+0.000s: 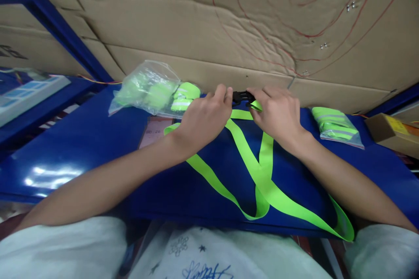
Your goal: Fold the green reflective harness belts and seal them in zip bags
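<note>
Between my two hands is a black plastic side-release buckle (241, 97) on a neon yellow-green strap (250, 157). My left hand (209, 115) is closed, pinching the buckle's left end. The right end is in the closed fingers of my right hand (278, 115), together with a bit of the strap. The two buckle parts meet in the middle; whether they are fully clicked together I cannot tell. Below my hands the strap lies in crossing loops on the blue table (203, 205), and one loop reaches the front edge under my right forearm.
A clear plastic bag (144, 87) with neon straps stands at the back left, a rolled neon strap (186, 96) beside it. At right lie a bagged folded strap (337, 124) and a cardboard box (393, 133). A cardboard wall (183, 22) closes off the back. A pink paper (155, 130) lies left.
</note>
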Action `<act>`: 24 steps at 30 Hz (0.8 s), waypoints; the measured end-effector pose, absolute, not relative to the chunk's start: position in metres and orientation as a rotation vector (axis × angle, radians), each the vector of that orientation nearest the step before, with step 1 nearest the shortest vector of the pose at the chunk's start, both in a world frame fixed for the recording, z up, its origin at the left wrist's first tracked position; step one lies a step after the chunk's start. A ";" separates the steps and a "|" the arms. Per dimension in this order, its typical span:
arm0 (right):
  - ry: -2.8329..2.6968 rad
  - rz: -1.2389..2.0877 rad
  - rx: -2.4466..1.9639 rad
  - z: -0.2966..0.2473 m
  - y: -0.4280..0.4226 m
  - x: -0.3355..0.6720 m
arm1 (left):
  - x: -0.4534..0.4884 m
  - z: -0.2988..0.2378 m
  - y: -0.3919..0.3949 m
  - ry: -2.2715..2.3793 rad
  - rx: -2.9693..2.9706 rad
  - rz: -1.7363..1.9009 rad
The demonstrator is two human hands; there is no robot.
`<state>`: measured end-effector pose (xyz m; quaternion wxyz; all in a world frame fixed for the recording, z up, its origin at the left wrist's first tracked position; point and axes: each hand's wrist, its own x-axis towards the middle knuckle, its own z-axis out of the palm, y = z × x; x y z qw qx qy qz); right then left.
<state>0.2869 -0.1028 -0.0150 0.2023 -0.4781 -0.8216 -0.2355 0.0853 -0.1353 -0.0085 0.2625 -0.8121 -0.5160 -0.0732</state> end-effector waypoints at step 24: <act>-2.381 -0.373 -1.165 -0.009 -0.114 0.281 | 0.077 -0.003 -0.128 -1.273 -2.265 -0.398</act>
